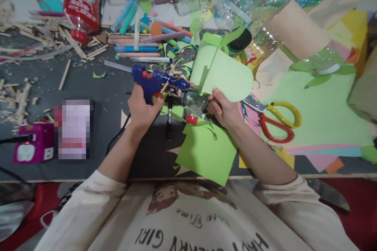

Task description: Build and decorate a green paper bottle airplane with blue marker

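My left hand (143, 108) is wrapped round the handle of a blue hot glue gun (160, 82), whose nozzle points right and meets the edge of a pale green paper piece. A glue stick (118, 66) juts from the gun's back end. In my right hand (222, 108), closed with the thumb on top, is the lower edge of that green paper piece (226, 72), which has rounded ends and leaf-like shapes at its top. Beneath it lies a clear plastic bottle (196, 104) with a red cap. Most of the bottle is hidden by the paper and my hand.
Scissors (278, 121) with red and yellow handles lie right of my right hand. A green sheet (209, 153) sits near the table's front edge. At left are a phone (75, 129) and a purple power block (35, 143). Markers (141, 49), wood sticks and bottles crowd the back.
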Demonstrator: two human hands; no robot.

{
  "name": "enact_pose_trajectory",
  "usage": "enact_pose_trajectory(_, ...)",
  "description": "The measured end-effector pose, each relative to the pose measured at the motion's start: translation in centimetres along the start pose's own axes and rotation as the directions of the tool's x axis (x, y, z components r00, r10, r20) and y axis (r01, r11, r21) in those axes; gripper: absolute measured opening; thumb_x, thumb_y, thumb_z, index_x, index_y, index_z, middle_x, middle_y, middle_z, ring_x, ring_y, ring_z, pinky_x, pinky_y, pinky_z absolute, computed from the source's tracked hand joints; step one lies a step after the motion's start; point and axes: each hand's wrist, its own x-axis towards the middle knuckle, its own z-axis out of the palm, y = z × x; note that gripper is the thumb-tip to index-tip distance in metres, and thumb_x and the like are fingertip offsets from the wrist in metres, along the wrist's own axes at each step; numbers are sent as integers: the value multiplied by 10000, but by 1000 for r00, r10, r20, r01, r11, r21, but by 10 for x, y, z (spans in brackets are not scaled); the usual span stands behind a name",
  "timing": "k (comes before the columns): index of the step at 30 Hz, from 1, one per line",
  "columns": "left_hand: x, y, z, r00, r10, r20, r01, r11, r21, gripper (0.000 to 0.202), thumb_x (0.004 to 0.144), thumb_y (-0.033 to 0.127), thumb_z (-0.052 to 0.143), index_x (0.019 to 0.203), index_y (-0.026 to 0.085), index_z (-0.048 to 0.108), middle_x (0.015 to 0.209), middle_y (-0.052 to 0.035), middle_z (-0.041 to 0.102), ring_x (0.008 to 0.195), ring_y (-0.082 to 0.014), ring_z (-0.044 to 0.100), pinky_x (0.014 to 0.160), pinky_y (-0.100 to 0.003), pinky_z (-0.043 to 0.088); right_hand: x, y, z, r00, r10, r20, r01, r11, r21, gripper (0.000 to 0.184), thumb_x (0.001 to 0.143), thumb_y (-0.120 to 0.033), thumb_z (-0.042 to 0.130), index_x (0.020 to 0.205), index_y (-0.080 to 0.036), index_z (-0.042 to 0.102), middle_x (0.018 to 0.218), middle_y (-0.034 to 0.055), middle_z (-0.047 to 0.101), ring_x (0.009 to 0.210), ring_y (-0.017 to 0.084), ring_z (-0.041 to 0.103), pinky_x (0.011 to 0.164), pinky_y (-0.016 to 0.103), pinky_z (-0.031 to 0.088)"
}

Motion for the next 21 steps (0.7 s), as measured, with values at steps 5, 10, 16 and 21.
enact_pose_trajectory(5,0,-2,0,999,27,-20,-27,1000,9,517,710,504,659,1108,182,586,1016,-128,676,1053,-316,660,961,-418,519,0,1,-1,1000,6,0,-6,1000,-11,603,560,-808,724,585,-225,570,298,-132,247,299,48,180,379,254,162)
enact_pose_trajectory(10,0,-6,1,999,31,-12,-31,999,6,563,719,487,682,1182,188,568,1064,-130,671,1102,-318,646,997,-422,505,0,1,0,1000,-20,16,20,1000,-22,588,606,-798,707,599,-226,570,305,-132,243,302,50,180,385,262,144)
enact_pose_trajectory(16,-1,-6,0,1000,5,-27,-5,1000,10,495,722,493,686,1100,188,594,1059,-132,672,1098,-321,648,1004,-429,506,-1,3,-1,999,-31,33,32,999,-4,536,625,-734,745,590,-220,595,311,-130,255,310,48,188,394,255,149)
enact_pose_trajectory(21,0,-3,-1,997,24,-74,-22,1000,22,512,711,481,677,1117,179,599,1043,-136,677,1084,-314,652,995,-424,509,-2,4,-3,997,-26,70,27,1000,-2,510,651,-702,751,593,-216,612,317,-131,262,312,44,188,399,247,141)
